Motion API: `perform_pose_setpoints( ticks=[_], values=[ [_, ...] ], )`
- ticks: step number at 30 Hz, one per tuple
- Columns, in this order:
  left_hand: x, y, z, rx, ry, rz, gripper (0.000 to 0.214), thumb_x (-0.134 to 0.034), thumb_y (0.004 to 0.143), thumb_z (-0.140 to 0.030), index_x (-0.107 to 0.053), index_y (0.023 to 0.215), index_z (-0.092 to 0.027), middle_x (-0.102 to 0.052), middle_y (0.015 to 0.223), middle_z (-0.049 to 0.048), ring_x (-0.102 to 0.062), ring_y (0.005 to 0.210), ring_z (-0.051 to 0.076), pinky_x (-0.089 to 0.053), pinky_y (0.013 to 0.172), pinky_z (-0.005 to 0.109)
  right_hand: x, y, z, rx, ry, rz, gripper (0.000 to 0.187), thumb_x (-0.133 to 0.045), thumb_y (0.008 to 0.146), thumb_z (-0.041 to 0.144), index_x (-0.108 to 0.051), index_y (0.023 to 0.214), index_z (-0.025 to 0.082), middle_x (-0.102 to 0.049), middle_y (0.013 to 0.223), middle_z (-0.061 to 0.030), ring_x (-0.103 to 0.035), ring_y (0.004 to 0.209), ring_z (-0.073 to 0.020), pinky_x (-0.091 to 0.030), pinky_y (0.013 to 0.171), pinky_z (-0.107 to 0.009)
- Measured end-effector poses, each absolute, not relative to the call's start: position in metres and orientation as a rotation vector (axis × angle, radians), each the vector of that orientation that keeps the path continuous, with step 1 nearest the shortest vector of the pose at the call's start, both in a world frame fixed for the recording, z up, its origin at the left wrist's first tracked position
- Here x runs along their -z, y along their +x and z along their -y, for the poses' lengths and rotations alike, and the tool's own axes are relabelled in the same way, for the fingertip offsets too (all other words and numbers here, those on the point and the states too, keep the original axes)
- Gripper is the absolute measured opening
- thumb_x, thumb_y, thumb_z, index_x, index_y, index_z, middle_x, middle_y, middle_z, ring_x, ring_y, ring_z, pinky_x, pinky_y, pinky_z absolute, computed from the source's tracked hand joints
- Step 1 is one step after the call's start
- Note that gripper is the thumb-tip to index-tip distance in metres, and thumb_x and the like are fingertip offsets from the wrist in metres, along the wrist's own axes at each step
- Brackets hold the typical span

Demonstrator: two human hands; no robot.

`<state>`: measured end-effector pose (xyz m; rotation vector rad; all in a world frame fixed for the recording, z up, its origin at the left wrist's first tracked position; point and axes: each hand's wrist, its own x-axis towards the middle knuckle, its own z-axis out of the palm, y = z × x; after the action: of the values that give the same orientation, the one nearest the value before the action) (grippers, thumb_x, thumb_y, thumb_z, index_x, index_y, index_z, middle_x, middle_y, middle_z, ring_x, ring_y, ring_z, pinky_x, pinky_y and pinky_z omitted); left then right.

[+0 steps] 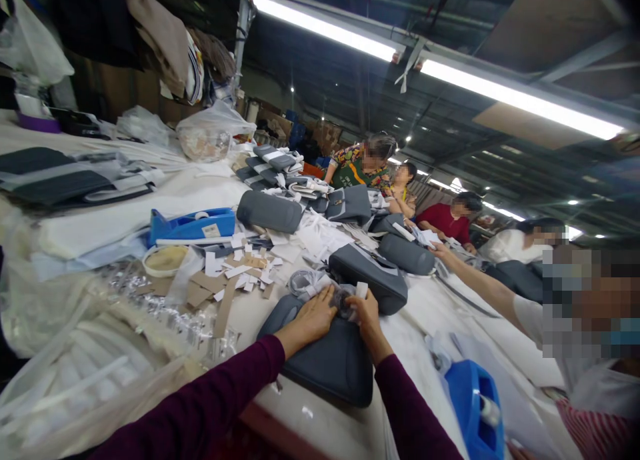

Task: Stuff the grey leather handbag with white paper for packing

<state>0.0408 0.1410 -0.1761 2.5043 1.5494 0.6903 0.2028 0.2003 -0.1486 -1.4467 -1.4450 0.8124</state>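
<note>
A dark grey bag [325, 360] lies flat on the table in front of me. A bundled strap in translucent wrapping [306, 283] sits at its far edge. My left hand [316, 313] rests over this bundle, its fingers bent down onto the wrapping. Beside it, my right hand [367, 317] is closed, with a small white slip [361, 289] showing between thumb and fingers. Part of the wrapping is between the two hands, and the fingertips are partly hidden there. Another dark grey bag [373, 277] stands just beyond my right hand.
Cut card and paper pieces [240, 273] are scattered at left, near a blue tape dispenser [193, 227] and a tape roll [166, 260]. A second blue dispenser [475, 407] stands at right. More grey bags [270, 211] are piled behind. A co-worker's arm [480, 283] reaches in from the right.
</note>
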Motion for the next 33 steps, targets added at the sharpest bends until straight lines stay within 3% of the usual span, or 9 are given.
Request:
perform_pose_setpoints(
  ticks=[4,6,11,15,20,23,26,29,33],
  values=[
    [0.179,0.041,-0.140,-0.740,2.549,-1.530,0.037,-0.040,0.085,-0.010,-0.060,0.117,-0.007,-0.027,0.151,0.0191,-0.021,0.142,0.028,-0.023,0.115,0.039,0.151,0.210,-0.206,-1.106,-1.308,1.426,0.038,-0.064,0.061,0.036,-0.056,0.092,0.016,-0.065,0.079,-0.0049,-0.063,0.070,-0.0208,-0.051,0.063,-0.032],
    [0.179,0.041,-0.138,-0.776,2.555,-1.540,0.038,-0.039,0.085,-0.008,-0.060,0.117,-0.007,-0.035,0.148,0.0185,-0.026,0.140,0.028,-0.025,0.115,0.039,0.147,0.212,-0.202,-1.030,-1.368,1.525,0.040,-0.061,0.069,0.040,-0.056,0.100,0.015,-0.066,0.087,-0.0076,-0.064,0.077,-0.0233,-0.052,0.069,-0.036],
    [0.174,0.040,-0.134,-0.908,2.557,-1.555,0.035,-0.038,0.084,-0.005,-0.064,0.107,-0.012,-0.050,0.132,0.0136,-0.041,0.129,0.024,-0.036,0.109,0.037,0.136,0.198,-0.175,-0.137,-1.650,1.721,0.050,-0.061,0.078,0.028,-0.048,0.123,0.012,-0.051,0.125,-0.0223,-0.045,0.118,-0.0382,-0.039,0.095,-0.054],
    [0.165,0.039,-0.128,-1.134,2.487,-1.693,0.030,-0.038,0.086,-0.005,-0.062,0.100,-0.014,-0.055,0.119,0.0113,-0.047,0.119,0.023,-0.039,0.106,0.037,0.140,0.179,-0.154,0.396,-1.297,2.153,0.034,-0.045,0.089,0.016,-0.054,0.121,0.014,-0.054,0.125,-0.0164,-0.045,0.118,-0.0294,-0.035,0.102,-0.046],
    [0.158,0.040,-0.123,-1.315,2.045,-2.402,0.035,-0.054,0.082,-0.017,-0.054,0.116,-0.011,-0.042,0.132,0.0185,-0.037,0.125,0.035,-0.032,0.106,0.052,0.155,0.172,-0.152,0.421,-0.989,2.501,0.032,-0.043,0.092,0.018,-0.059,0.119,0.020,-0.057,0.127,-0.0094,-0.038,0.129,-0.0249,-0.026,0.111,-0.044],
    [0.157,0.042,-0.131,-1.167,1.943,-2.606,0.041,-0.055,0.079,-0.014,-0.051,0.119,-0.008,-0.036,0.138,0.0223,-0.032,0.129,0.039,-0.032,0.105,0.052,0.157,0.173,-0.154,0.379,-0.987,2.540,0.035,-0.040,0.096,0.028,-0.055,0.126,0.023,-0.055,0.132,-0.0072,-0.033,0.134,-0.0252,-0.016,0.115,-0.048],
    [0.152,0.038,-0.141,-1.001,1.940,-2.651,0.037,-0.052,0.079,-0.012,-0.052,0.116,-0.006,-0.046,0.126,0.0222,-0.045,0.117,0.035,-0.040,0.096,0.045,0.155,0.173,-0.155,0.321,-1.028,2.536,0.040,-0.036,0.097,0.035,-0.052,0.130,0.021,-0.054,0.134,-0.0080,-0.033,0.135,-0.0258,-0.009,0.116,-0.050],
    [0.146,0.030,-0.149,-0.881,1.960,-2.637,0.034,-0.058,0.076,-0.020,-0.054,0.107,-0.006,-0.053,0.109,0.0190,-0.052,0.102,0.032,-0.043,0.088,0.040,0.154,0.172,-0.156,0.271,-1.066,2.553,0.045,-0.033,0.097,0.039,-0.048,0.134,0.018,-0.054,0.134,-0.0110,-0.039,0.131,-0.0265,-0.010,0.115,-0.051],
    [0.144,0.021,-0.153,-0.872,2.098,-2.567,0.033,-0.063,0.071,-0.029,-0.057,0.097,-0.009,-0.054,0.104,0.0171,-0.051,0.101,0.031,-0.043,0.088,0.039,0.153,0.171,-0.159,0.228,-1.082,2.577,0.045,-0.032,0.097,0.041,-0.053,0.129,0.018,-0.047,0.140,-0.0141,-0.043,0.127,-0.0285,-0.020,0.111,-0.051]
  ],
)
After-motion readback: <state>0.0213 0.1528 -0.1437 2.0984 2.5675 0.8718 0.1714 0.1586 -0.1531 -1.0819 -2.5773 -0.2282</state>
